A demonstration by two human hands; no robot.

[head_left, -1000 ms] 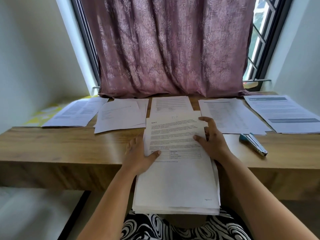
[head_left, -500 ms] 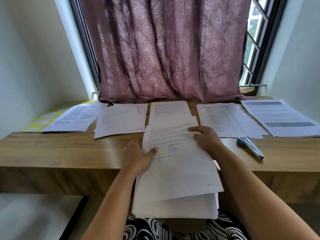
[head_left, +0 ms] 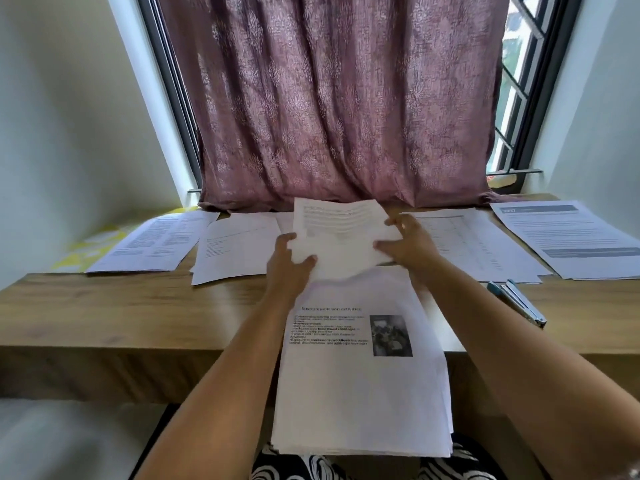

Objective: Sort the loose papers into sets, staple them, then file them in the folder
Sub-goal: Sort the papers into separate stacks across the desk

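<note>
A printed sheet (head_left: 341, 233) is held over the middle pile at the back of the wooden table (head_left: 104, 306). My left hand (head_left: 289, 261) grips its lower left edge with the thumb on top. My right hand (head_left: 408, 242) holds its right edge. Below them a thick stack of loose papers (head_left: 360, 386) hangs over the table's front edge; its top page shows a heading, text and a small photo. A blue and silver stapler (head_left: 517, 301) lies to the right of my right forearm.
Sorted piles lie along the back: a text pile (head_left: 156, 242) at far left, a pile (head_left: 235, 249) beside it, a table-printed pile (head_left: 481, 247) right of centre and a blue-headed pile (head_left: 571, 237) at far right. A mauve curtain (head_left: 332, 98) hangs behind. A yellow patterned sheet (head_left: 86, 252) peeks out at left.
Both hands have lifted the top sheet off the stack and carried it away from me toward the middle back pile. The page with the photo is now uncovered.
</note>
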